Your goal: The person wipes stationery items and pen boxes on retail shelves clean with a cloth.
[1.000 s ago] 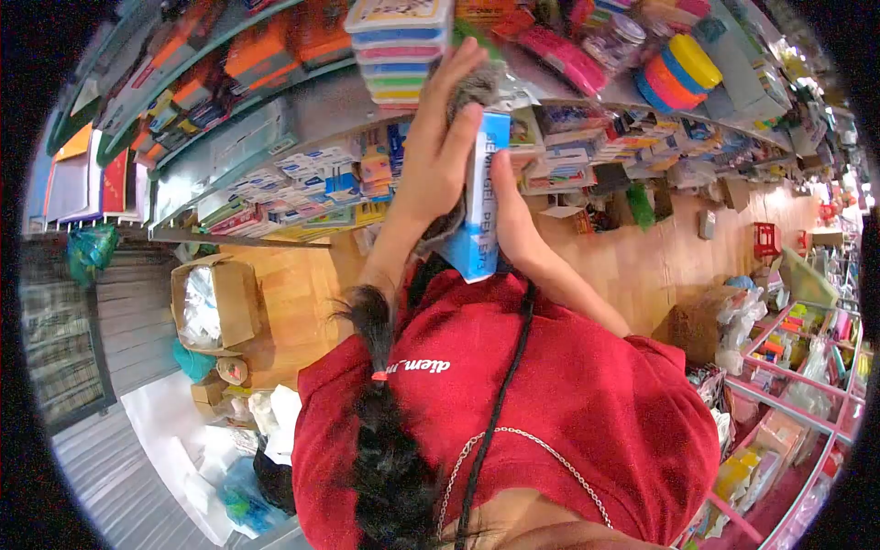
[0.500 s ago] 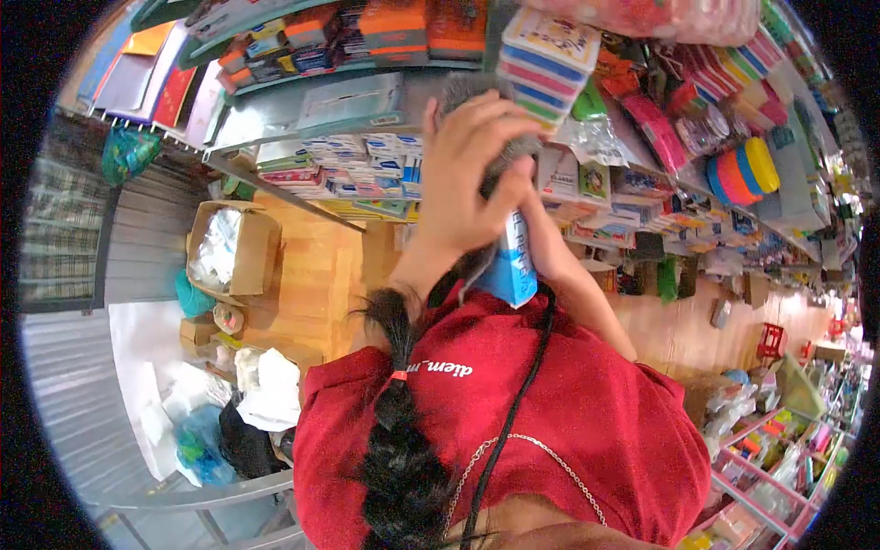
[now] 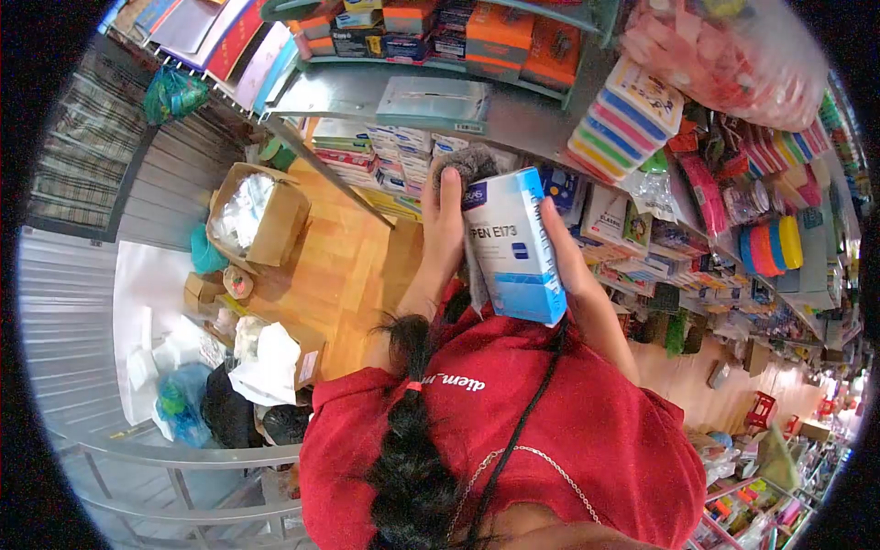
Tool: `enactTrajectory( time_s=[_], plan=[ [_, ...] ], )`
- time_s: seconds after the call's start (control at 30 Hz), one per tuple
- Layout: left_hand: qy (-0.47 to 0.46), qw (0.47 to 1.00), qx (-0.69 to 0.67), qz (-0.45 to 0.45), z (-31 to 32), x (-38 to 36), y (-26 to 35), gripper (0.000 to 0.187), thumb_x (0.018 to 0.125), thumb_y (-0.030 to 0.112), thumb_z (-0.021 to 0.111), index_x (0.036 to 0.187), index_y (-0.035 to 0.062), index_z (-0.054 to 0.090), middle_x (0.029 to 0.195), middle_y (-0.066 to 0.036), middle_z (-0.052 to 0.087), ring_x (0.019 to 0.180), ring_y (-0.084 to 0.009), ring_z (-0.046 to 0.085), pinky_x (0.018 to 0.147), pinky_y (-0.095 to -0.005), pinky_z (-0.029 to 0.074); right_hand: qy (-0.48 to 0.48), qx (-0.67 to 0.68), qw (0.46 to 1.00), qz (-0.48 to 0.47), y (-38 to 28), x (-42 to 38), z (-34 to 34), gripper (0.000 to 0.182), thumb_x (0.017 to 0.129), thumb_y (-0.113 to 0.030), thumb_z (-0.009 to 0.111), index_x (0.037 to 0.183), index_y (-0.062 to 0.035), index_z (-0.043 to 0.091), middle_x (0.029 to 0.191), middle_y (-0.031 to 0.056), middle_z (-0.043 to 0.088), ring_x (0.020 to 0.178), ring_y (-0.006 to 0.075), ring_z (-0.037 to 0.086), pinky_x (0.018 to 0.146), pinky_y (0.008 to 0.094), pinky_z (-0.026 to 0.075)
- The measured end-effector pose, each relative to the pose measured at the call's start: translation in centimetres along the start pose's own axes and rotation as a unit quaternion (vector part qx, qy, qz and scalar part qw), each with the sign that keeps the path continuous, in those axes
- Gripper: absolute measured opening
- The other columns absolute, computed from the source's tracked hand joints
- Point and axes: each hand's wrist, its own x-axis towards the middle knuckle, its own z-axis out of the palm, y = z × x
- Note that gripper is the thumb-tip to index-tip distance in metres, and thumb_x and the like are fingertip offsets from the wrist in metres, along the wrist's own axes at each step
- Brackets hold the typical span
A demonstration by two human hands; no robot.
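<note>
My right hand [image 3: 575, 261] grips a white and blue pen box [image 3: 513, 247] by its right side, with the fingers mostly hidden behind it. The printing on the front reads "PEN E173". At the box's left edge, my left hand [image 3: 445, 220] is closed round a fuzzy grey cloth [image 3: 475, 163], thumb pointing up. Part of the cloth hangs down along the box's left side. The box is held tilted in front of my red shirt [image 3: 532, 394].
Ahead, a shelf [image 3: 339, 101] carries orange boxes [image 3: 500, 41] and a flat pale box [image 3: 434, 101]. A stack of coloured pads [image 3: 628, 124] stands to the right. On the left floor sits an open carton [image 3: 280, 225]; a metal railing [image 3: 183, 454] runs lower left.
My left hand and the cloth have moved off the top of the box to its left side. The box has turned so its printed front shows. The view has shifted.
</note>
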Motion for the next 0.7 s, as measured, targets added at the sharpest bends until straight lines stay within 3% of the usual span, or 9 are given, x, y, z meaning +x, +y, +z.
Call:
enactTrajectory(
  time_s=[0.07,0.13,0.2,0.3,0.33,0.37,0.43,0.47,0.7],
  plan=[
    [-0.026,0.991,0.012,-0.133,-1.3,0.1,0.1,0.044,0.09,0.037,0.041,0.112,-0.0004,0.046,0.095,-0.007,0.055,0.086,-0.0165,0.05,0.08,-0.0285,0.039,-0.01,0.067,0.997,0.023,-0.5,0.1,0.1,0.064,0.088,-0.053,0.028,0.124,-0.0015,0.039,0.117,0.0176,0.05,0.101,0.0256,0.054,0.085,0.0318,0.045],
    [-0.114,0.95,-0.184,-0.225,-3.5,-0.1,-0.9,0.047,0.088,0.037,0.046,0.113,-0.0025,0.044,0.095,-0.008,0.055,0.085,-0.017,0.051,0.08,-0.0289,0.04,-0.034,0.078,0.994,0.061,0.0,1.1,-1.1,0.063,0.087,-0.052,0.03,0.124,-0.0018,0.039,0.117,0.0167,0.05,0.101,0.025,0.054,0.085,0.0322,0.045],
    [-0.129,0.973,0.187,-0.049,-6.7,0.7,-3.2,0.053,0.08,0.035,0.057,0.113,-0.0048,0.043,0.096,-0.01,0.056,0.083,-0.0174,0.054,0.075,-0.0295,0.044,-0.044,0.053,0.993,0.092,0.5,1.9,-1.8,0.062,0.086,-0.052,0.033,0.126,-0.0043,0.038,0.118,0.0148,0.049,0.101,0.0236,0.054,0.084,0.0324,0.046],
    [-0.105,0.956,0.15,-0.231,-4.7,1.0,2.0,0.054,0.076,0.03,0.063,0.113,-0.0038,0.043,0.095,-0.01,0.057,0.084,-0.017,0.054,0.073,-0.0295,0.045,-0.017,0.042,0.996,0.074,-0.3,1.8,-0.3,0.059,0.084,-0.054,0.04,0.115,-0.0047,0.049,0.104,0.0095,0.058,0.091,0.015,0.057,0.076,0.0266,0.047],
    [-0.065,0.965,0.095,-0.237,-4.3,1.3,2.1,0.054,0.074,0.03,0.064,0.112,-0.0038,0.044,0.096,-0.009,0.057,0.083,-0.0166,0.055,0.073,-0.0293,0.045,-0.022,0.059,0.996,0.058,-0.7,2.0,0.3,0.063,0.083,-0.058,0.037,0.121,-0.008,0.043,0.109,0.0123,0.055,0.093,0.0214,0.057,0.075,0.0344,0.05],
    [-0.166,0.965,-0.029,-0.203,-5.7,3.0,0.4,0.053,0.075,0.031,0.063,0.111,-0.0033,0.046,0.095,-0.009,0.057,0.082,-0.016,0.055,0.073,-0.0288,0.045,-0.057,0.113,0.989,0.072,-1.1,1.8,0.1,0.063,0.083,-0.058,0.035,0.123,-0.0089,0.039,0.111,0.0149,0.053,0.093,0.0252,0.057,0.072,0.0378,0.051],
    [0.002,0.953,-0.196,-0.23,-3.2,3.6,3.4,0.048,0.076,0.034,0.061,0.106,-0.0017,0.052,0.095,-0.009,0.057,0.083,-0.0145,0.054,0.072,-0.0275,0.044,-0.125,0.219,0.963,0.097,-1.9,1.5,-0.9,0.063,0.085,-0.056,0.032,0.128,-0.0107,0.032,0.115,0.0202,0.049,0.091,0.0329,0.058,0.067,0.0446,0.053],
    [0.027,0.966,-0.164,-0.2,-3.1,4.0,3.8,0.048,0.077,0.035,0.06,0.106,-0.0018,0.052,0.095,-0.009,0.057,0.083,-0.0149,0.054,0.072,-0.0278,0.044,-0.156,0.171,0.971,0.055,-2.2,1.6,-1.2,0.061,0.085,-0.056,0.03,0.125,-0.0104,0.032,0.111,0.0246,0.048,0.086,0.0356,0.058,0.059,0.0473,0.054],
    [0.155,0.985,0.076,-0.002,-6.6,11.5,4.8,0.049,0.079,0.039,0.056,0.103,-0.0033,0.055,0.097,-0.01,0.057,0.087,-0.0177,0.053,0.075,-0.0303,0.042,-0.045,0.092,0.995,0.014,-1.1,-0.1,-4.1,0.04,0.09,-0.038,0.035,0.117,-0.0083,0.037,0.093,0.0145,0.051,0.076,0.0221,0.056,0.058,0.0317,0.055]
  ],
)
